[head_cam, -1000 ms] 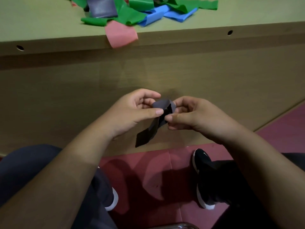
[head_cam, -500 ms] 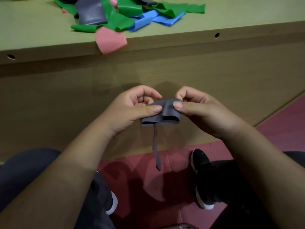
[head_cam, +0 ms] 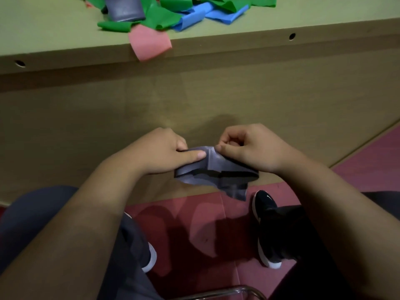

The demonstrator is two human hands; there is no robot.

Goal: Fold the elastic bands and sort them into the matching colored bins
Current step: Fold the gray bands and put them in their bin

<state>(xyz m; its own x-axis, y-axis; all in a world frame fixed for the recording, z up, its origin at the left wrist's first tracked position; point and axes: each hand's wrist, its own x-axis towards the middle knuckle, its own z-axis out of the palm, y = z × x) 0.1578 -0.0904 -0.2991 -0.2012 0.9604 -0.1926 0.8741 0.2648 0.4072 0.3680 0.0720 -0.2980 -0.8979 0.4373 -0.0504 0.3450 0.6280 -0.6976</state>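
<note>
At the frame's centre the left hand [head_cam: 164, 152] and right hand [head_cam: 249, 150] each pinch the folded grey band [head_cam: 213, 169]; a band pile [head_cam: 173, 11] lies at the top.

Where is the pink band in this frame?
Head view, upper left of centre: the pink band droops over the front edge of the table, just below a green band in the pile.

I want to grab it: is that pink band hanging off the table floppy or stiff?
Probably floppy: the pink band droops over the table edge. Likely light too, being a thin strip. It might slide off if nudged, since part overhangs.
</note>
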